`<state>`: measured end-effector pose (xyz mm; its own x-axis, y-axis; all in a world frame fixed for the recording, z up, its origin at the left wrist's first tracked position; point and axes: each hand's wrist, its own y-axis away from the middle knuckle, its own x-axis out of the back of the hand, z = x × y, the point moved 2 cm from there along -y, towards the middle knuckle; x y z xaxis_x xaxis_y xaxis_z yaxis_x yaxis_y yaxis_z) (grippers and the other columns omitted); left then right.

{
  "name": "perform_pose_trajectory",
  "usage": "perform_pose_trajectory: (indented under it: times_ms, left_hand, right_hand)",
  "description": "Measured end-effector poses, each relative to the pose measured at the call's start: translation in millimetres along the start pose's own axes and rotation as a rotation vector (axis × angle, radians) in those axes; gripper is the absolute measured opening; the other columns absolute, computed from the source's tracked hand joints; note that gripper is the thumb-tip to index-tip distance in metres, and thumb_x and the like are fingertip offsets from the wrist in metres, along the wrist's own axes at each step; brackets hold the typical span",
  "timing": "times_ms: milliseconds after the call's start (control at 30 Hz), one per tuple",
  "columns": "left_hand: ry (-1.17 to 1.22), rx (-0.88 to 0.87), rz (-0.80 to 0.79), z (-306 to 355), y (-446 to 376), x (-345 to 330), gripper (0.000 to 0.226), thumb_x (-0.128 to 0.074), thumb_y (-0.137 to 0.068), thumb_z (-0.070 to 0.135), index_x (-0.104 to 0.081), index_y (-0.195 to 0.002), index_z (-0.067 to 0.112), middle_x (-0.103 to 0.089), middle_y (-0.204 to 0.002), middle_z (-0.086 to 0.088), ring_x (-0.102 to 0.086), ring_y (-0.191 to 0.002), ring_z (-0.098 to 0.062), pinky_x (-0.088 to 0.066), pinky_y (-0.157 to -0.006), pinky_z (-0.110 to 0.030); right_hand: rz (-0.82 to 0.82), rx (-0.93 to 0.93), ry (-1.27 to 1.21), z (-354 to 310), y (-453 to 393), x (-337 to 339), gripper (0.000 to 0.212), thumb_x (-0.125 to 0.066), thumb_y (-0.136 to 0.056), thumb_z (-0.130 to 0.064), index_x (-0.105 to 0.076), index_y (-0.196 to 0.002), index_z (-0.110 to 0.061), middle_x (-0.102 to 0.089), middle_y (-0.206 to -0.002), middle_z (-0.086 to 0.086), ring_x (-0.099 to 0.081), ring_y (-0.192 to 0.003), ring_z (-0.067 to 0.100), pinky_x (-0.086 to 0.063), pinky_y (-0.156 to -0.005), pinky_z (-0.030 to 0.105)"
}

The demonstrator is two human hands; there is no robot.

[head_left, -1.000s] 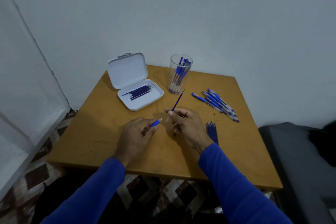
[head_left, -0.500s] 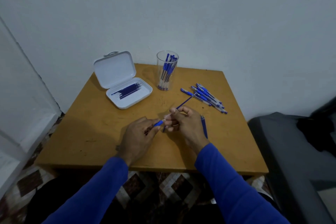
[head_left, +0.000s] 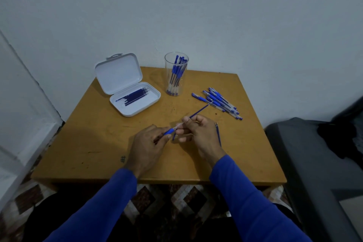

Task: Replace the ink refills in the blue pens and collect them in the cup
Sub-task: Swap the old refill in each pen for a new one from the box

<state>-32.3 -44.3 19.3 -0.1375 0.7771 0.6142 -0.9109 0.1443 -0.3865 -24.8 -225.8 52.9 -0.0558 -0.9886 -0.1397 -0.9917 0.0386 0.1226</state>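
Fingers – right pinch refill | left – pen barrel

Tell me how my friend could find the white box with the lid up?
Start at the square wooden table against the pale wall. On its far left part sits the flat white plastic box, lid standing open, left of the tall clear plastic cup. Unlike the cup of blue pens, it holds thin dark blue refills lying flat.
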Motion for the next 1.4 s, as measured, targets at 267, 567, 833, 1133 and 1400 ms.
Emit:
perform_pose_trajectory:
  times_ms: [267, 567, 833, 1133, 1400]
  left_hand:
    - [0.031, -0.027, 0.026, 1.6, 1.9, 1.3, 0.025, -0.065, -0.096, 0.032, -0.071, -0.120, 0.032, -0.055, -0.077, 0.017, -0.056, -0.075, -0.006, -0.039, -0.059, -0.011]
    - [0.057, -0.011, 0.054, -2.6, 1.6, 0.5, 0.023, -0.068, -0.095, 0.027, -0.073, -0.118, 0.027, -0.061, -0.079, 0.013, -0.058, -0.076, -0.005, -0.041, -0.060, -0.012]
    - [0.052, 0.007, 0.058, -2.2, 2.1, 1.2, 0.027, -0.068, -0.095, 0.029, -0.071, -0.122, 0.026, -0.062, -0.083, 0.014, -0.059, -0.077, -0.004, -0.044, -0.063, -0.013]
    - [0.030, 0.024, 0.036, -0.1, -0.3, -0.3, 0.027, -0.068, -0.095, 0.029, -0.073, -0.121, 0.023, -0.060, -0.083, 0.021, -0.058, -0.079, 0.000, -0.041, -0.066, -0.011]
    - [0.026, 0.021, -0.001, -3.4, -1.7, 2.8, 0.026, -0.069, -0.095, 0.030, -0.073, -0.120, 0.023, -0.062, -0.085, 0.018, -0.059, -0.079, -0.001, -0.042, -0.066, -0.012]
  right_hand:
    - [-0.093, -0.054, 0.044, -2.9, 2.6, -4.5, 0.023, -0.063, -0.099, -0.015, -0.064, -0.108, 0.007, -0.074, -0.094, 0.024, -0.072, -0.077, 0.028, -0.060, -0.057, 0.028]
    - [0.031, 0.001, 0.056, -6.3, 1.8, -6.2, 0.028, -0.060, -0.102, -0.023, -0.061, -0.106, 0.005, -0.073, -0.084, 0.017, -0.065, -0.061, 0.021, -0.051, -0.044, 0.026]
    - [-0.047, -0.089, 0.206, -7.3, 1.4, -6.4, 0.026, -0.060, -0.102, -0.030, -0.072, -0.104, -0.007, -0.074, -0.086, 0.010, -0.055, -0.052, 0.012, -0.038, -0.037, 0.021]
    - [0.210, 0.037, 0.711, 0.2, -5.2, 6.3, 0.014, -0.063, -0.100, -0.019, -0.074, -0.108, -0.021, -0.069, -0.101, -0.010, -0.060, -0.090, 0.003, -0.045, -0.071, 0.014]
    - [0.148, 0.036, 0.943, 10.0, -11.4, -4.4, 0.017, -0.065, -0.098, -0.017, -0.072, -0.114, -0.017, -0.069, -0.112, -0.004, -0.056, -0.095, 0.004, -0.036, -0.066, 0.009]
